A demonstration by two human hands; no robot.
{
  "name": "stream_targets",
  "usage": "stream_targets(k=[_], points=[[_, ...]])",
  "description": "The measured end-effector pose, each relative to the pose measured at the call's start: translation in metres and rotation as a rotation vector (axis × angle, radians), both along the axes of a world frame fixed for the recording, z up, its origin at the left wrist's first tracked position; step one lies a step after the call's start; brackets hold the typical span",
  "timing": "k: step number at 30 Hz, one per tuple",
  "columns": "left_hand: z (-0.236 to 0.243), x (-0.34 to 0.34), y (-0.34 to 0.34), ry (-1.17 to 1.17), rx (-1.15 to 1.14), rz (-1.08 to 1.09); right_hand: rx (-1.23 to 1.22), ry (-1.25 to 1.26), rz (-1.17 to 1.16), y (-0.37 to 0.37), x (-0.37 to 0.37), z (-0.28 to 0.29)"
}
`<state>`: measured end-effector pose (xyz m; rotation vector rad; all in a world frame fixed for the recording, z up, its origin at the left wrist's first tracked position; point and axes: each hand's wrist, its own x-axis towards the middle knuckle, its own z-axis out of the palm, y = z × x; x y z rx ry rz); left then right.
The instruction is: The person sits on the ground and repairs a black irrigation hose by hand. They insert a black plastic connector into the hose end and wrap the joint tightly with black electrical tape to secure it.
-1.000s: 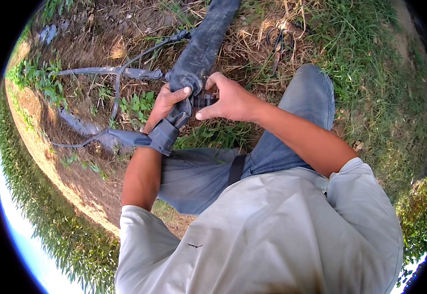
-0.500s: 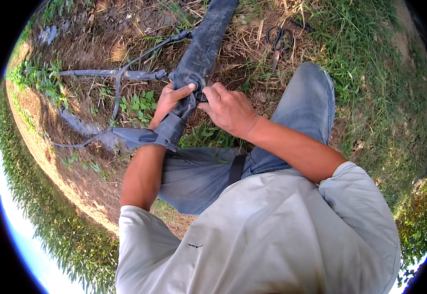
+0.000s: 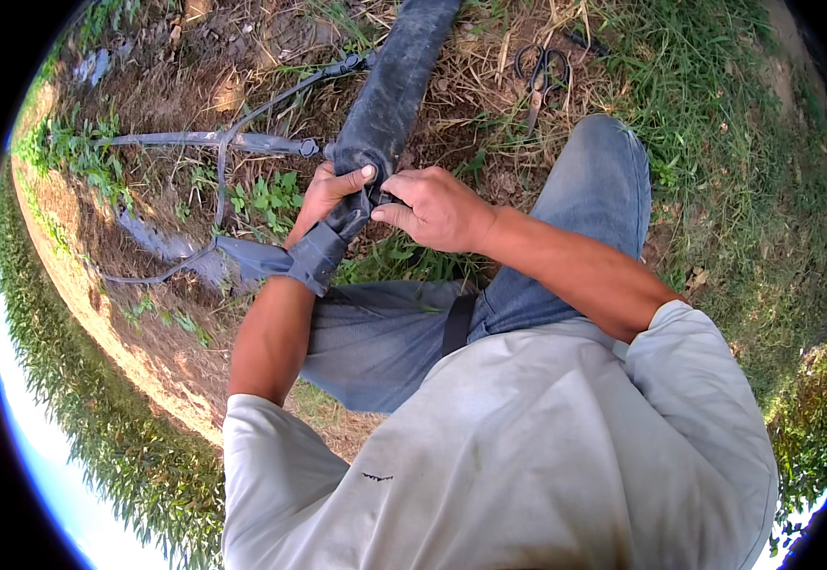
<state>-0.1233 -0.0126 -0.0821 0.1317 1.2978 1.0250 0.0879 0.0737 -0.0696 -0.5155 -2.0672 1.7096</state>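
A wide black flat hose (image 3: 394, 76) runs down from the upper edge to my hands, where its end is creased, with a folded dark band (image 3: 317, 255) lying across my left forearm. My left hand (image 3: 330, 195) grips the hose, thumb pressed beside a rounded bulge. My right hand (image 3: 437, 211) has its fingers closed on a small dark fitting (image 3: 385, 198) at the hose's right side, mostly hidden by fingertips.
Thin drip tubes (image 3: 176, 140) with small connectors (image 3: 307, 147) cross the soil on the left. Scissors (image 3: 537, 90) lie on dry straw at the upper right. My bent jeans-clad knee (image 3: 594, 171) is right of my hands, with grass (image 3: 698, 114) beyond.
Since a second ago my right hand's spread fingers have closed in on the fitting at the hose. My left hand keeps its grip, with only slight shifts.
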Motion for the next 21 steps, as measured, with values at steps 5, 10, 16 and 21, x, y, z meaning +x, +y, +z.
stream_targets(k=[5,10,16,21], points=[[0.006,-0.003,0.001,-0.048,0.019,-0.011,0.001,-0.037,0.111,0.003,-0.005,0.002],[0.01,-0.006,0.003,-0.032,0.054,0.009,-0.362,-0.173,0.154,0.0,-0.011,0.015],[0.014,-0.013,0.008,-0.079,0.122,0.138,-0.352,-0.129,0.035,-0.013,-0.024,0.02],[0.013,-0.018,0.01,-0.128,0.164,0.147,-0.019,-0.08,-0.307,-0.028,-0.014,0.032]])
